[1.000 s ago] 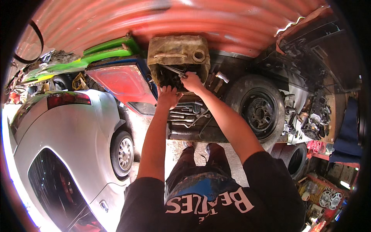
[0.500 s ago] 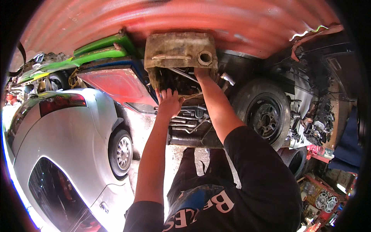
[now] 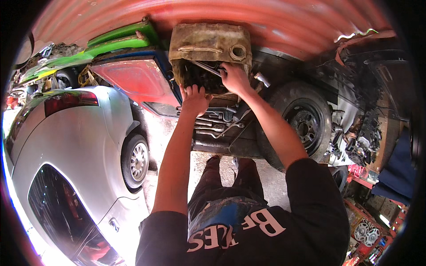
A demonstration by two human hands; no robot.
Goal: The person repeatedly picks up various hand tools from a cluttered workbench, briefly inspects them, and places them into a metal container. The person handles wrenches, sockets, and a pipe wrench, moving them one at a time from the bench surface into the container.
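Observation:
A grimy tan metal housing (image 3: pixel 202 42), with a round port (image 3: pixel 238 52) at its right and an open dark cavity facing me, stands on the bench. My right hand (image 3: pixel 234 78) is closed around the end of a long shiny wrench-like bar (image 3: pixel 206 68), which slants up and left into the cavity. What its far end meets is hidden. Against the near lower edge of the housing lies my left hand (image 3: pixel 195 101), fingers stretched and apart, bracing nothing that I can see besides that edge.
Several wrenches and ratchets (image 3: pixel 216 127) lie on the bench before me. A wheel with tyre (image 3: pixel 305 126) stands to the right, near a short metal cylinder (image 3: pixel 262 79). Red and green panels (image 3: pixel 135 80) lean at the left, beyond a silver car (image 3: pixel 84 133).
My right hand has drawn out of the cavity toward me, and its fingers and the bar now show. My left hand stays at the housing's edge. The view has shifted slightly.

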